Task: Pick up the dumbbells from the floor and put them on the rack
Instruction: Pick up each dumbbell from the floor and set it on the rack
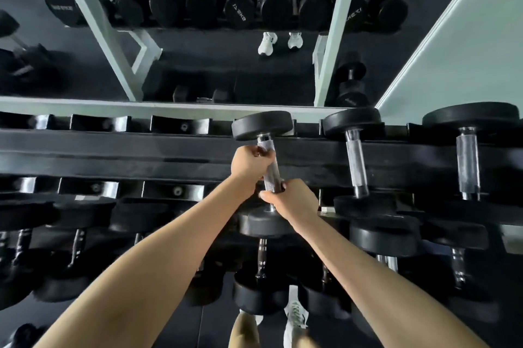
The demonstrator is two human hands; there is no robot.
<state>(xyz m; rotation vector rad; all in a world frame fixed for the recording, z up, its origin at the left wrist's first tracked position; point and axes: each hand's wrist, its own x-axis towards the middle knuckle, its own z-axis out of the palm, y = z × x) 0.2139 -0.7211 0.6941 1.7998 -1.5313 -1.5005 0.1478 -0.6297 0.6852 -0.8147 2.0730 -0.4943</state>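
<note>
The left hand (249, 162) is curled round the far part of the handle (264, 144), and the right hand (288, 197) is clamped on its near end. The dumbbell (271, 176) is thus gripped by both at once, with a short bare stretch of knurled steel left between them. Its long axis is pointed away from the body and tipped a little leftward at the far end.

Beyond the left hand, the far head (261, 124) is placed over the back rail of the rack (113, 146). Just under the right hand, the near head (264, 224) is seen at the front rail. Whether the heads are already borne by the cradles cannot be told. The left hand is judged the nearer to the back rail and the right to the front edge. A straight lowering is therefore called for, with the axis kept square to both rails.

To the right of the hands a racked dumbbell (355, 161) is laid roughly parallel, near but apart. Little room is left on that side, and a knock against its heads is judged the main risk. To the left, empty cradles (181, 126) are seen, so free room is offered there. Below the hands a lower tier (261, 262) is stocked with more dumbbells, and beyond the rack a mirror (198, 50) is set.
</note>
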